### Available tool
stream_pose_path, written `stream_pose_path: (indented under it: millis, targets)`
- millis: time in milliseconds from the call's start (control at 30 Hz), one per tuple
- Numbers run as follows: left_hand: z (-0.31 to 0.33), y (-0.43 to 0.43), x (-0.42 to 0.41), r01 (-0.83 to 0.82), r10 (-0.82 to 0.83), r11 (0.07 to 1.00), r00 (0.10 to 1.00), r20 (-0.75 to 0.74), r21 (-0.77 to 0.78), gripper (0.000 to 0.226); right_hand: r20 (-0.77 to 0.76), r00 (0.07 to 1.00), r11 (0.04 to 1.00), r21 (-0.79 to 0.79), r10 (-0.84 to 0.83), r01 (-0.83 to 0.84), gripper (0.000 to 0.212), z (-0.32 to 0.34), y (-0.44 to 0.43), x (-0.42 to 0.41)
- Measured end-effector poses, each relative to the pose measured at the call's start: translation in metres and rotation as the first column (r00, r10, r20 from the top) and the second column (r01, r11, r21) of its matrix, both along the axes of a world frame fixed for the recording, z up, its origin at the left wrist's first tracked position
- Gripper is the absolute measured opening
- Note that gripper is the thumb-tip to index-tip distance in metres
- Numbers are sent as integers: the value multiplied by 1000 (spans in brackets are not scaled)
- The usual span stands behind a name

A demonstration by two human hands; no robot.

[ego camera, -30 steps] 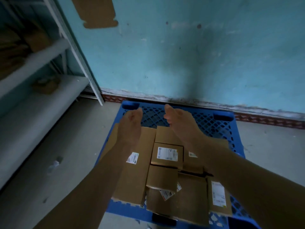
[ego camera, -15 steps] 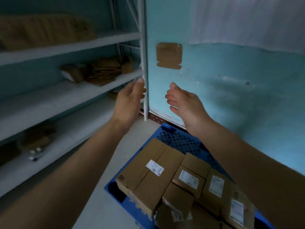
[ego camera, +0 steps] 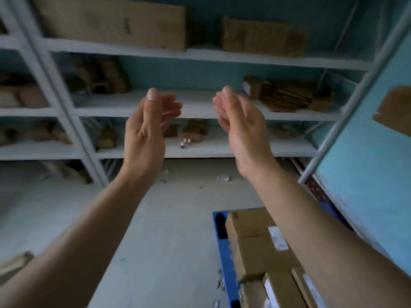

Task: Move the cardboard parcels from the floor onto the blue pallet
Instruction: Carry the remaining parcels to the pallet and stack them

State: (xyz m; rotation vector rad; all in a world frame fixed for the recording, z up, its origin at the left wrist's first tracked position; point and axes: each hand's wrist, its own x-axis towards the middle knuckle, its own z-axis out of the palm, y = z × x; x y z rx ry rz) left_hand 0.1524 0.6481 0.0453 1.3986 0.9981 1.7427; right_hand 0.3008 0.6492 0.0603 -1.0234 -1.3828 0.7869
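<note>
- From the head camera, my left hand is raised in front of me at the height of the middle shelf, thumb on top, fingers loosely curled and holding nothing.
- My right hand is up at the same height, well apart from the left, with its palm turned toward the other hand. Its fingers are relaxed, slightly bent and empty.
- Both bare forearms run in from the bottom corners. The right one crosses over the stack on the pallet.
- The blue pallet sits on the floor at the lower right, just beside the turquoise wall. Only its near left edge and corner show.
- The cardboard parcels lie on that pallet, packed touching one another. A long one lies along the left edge, with smaller ones toward the bottom of the frame, and some carry white labels.
- A white metal shelving rack fills the space ahead of me. It holds flattened cardboard on the top shelf and small brown boxes on the middle one.
- The grey concrete floor has a few pale scraps lying near the rack's foot.
- A brown cardboard piece lies at the lower left edge, too blurred to tell whether it is a parcel.
- A cardboard patch is stuck on the wall at the right.
</note>
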Motion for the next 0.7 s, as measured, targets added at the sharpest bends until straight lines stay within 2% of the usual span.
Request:
stream_pose_path:
  millis: [133,233,300,467,700]
  targets:
    - [1,-48,-92,-183,182,983,981,63,19,42,9,963,963,11,271,-271,24,0,-8,-104]
    - [1,-93,-162,-326,322,945,940,114,19,42,26,869,869,-22,495,-494,30,0,-30,-189]
    - [-2,-129,-209,-437,431,900,891,146,10,38,18,801,801,-25,599,-598,43,0,-49,-245]
    - [-13,-218,-312,-671,666,741,726,171,-39,42,-4,632,629,-91,775,-772,46,-14,-107,-369]
    - [-43,-310,-406,-825,836,548,538,110,-135,43,-47,430,418,-161,901,-894,42,-47,-174,-490]
